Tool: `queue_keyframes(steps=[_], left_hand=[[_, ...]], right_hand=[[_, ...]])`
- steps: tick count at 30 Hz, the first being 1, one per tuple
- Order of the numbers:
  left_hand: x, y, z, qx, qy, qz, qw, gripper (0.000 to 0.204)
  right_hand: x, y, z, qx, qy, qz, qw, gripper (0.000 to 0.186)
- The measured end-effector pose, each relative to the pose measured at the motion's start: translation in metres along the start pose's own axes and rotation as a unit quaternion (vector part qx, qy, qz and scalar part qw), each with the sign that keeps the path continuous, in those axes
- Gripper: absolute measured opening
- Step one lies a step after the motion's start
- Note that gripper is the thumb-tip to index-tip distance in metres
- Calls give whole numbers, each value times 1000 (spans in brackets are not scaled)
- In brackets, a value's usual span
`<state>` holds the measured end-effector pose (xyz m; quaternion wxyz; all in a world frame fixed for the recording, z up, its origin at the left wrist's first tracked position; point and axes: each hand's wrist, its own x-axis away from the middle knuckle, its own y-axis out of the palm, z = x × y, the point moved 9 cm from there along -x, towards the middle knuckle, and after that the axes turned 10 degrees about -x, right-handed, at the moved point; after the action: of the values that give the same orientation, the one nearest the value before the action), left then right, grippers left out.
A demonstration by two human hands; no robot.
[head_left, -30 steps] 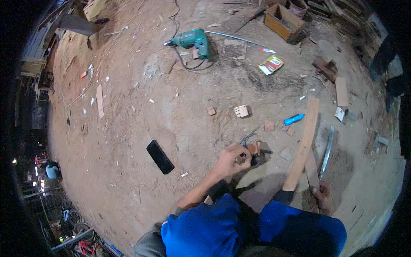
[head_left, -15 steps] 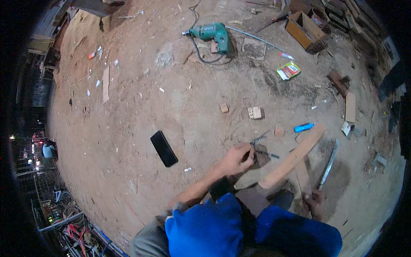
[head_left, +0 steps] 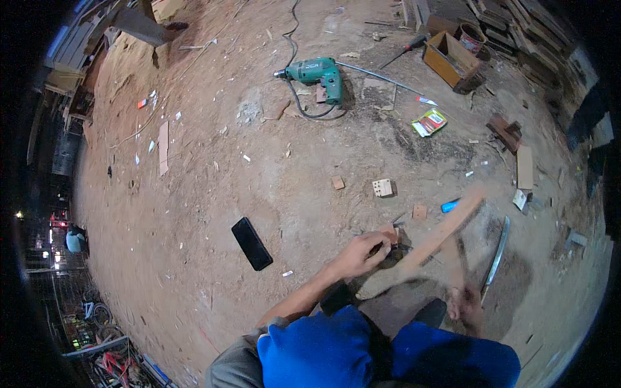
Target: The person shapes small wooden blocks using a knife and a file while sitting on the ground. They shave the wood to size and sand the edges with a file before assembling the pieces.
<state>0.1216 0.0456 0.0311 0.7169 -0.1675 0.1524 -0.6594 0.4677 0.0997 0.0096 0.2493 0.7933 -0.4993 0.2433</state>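
My left hand (head_left: 363, 255) is closed in a pinch, low over the ground, with its fingertips on a small reddish wood block (head_left: 390, 233). Dark thin metal shows just beside those fingertips, partly hidden, and its kind is unclear. Blurred by motion, my right hand (head_left: 464, 304) grips the lower end of a narrow wooden strip (head_left: 453, 265). The strip meets a longer, pale wooden board (head_left: 446, 226), also blurred, that slants up to the right; whether the two are joined I cannot tell. To the right of that hand lies a long metal blade (head_left: 497, 258).
A black phone (head_left: 251, 244) lies left of my hands. Farther off are a green drill (head_left: 317, 75) with its cord, a yellow packet (head_left: 429, 122) and an open wooden box (head_left: 449, 61). Small blocks (head_left: 383, 188) and a blue marker-like object (head_left: 449, 206) lie ahead.
The small reddish block now shows at my left fingertips, where dark metal prongs stuck out before. My right hand has shifted slightly left, and the board and strip are now blurred.
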Motion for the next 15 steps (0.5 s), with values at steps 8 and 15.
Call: queue_keyframes(steps=[8,15], left_hand=[[-4,-7,0,-30,-73,6,997,16],[-7,-2,2,-44,-130,-25,990,20]], right_hand=[[-11,22,1,94,76,-8,993,24],[-26,-2,10,-108,49,148,982,24]])
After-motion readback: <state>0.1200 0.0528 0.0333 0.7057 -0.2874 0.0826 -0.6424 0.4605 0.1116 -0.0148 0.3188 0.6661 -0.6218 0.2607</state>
